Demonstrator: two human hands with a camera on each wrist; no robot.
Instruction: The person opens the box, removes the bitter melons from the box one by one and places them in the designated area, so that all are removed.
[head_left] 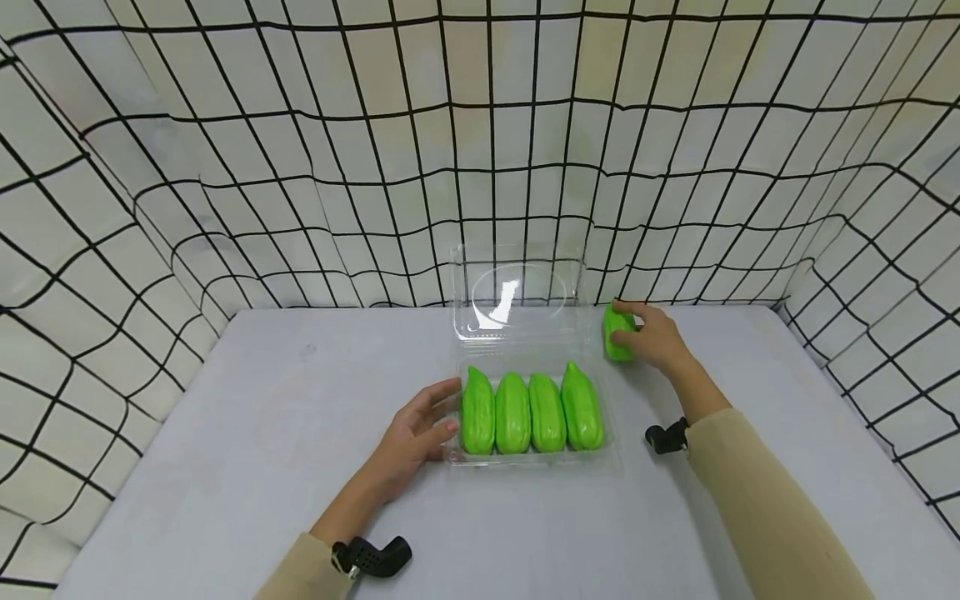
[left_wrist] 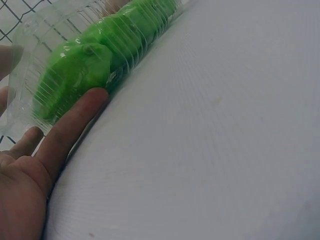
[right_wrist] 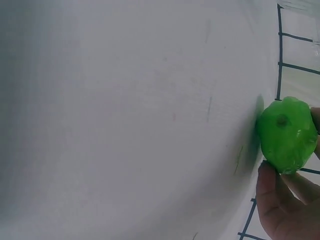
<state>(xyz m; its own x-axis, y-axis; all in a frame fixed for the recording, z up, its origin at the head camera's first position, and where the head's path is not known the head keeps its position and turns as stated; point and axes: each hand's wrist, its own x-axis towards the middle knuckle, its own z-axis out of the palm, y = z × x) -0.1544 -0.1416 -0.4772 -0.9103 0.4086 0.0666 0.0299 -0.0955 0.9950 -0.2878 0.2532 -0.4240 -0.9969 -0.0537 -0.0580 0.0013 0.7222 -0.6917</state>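
A clear plastic clamshell box (head_left: 536,460) lies on the table with its lid raised at the back. Several green ridged vegetables (head_left: 513,414), glossy like toys, stand side by side in it, some with pointed tips. My left hand (head_left: 412,437) touches the box's left side with fairly straight fingers; the left wrist view shows a finger (left_wrist: 72,122) along the clear wall. Right of the lid, my right hand (head_left: 654,335) pinches another green ridged vegetable (head_left: 618,333) between thumb and fingers. In the right wrist view, the end of that vegetable (right_wrist: 287,135) faces the camera, low over the table.
The white table (head_left: 300,400) is bordered by a black grid net (head_left: 491,167) over pale walls at the back and sides. The transparent lid (head_left: 517,292) leans upright close to the back net.
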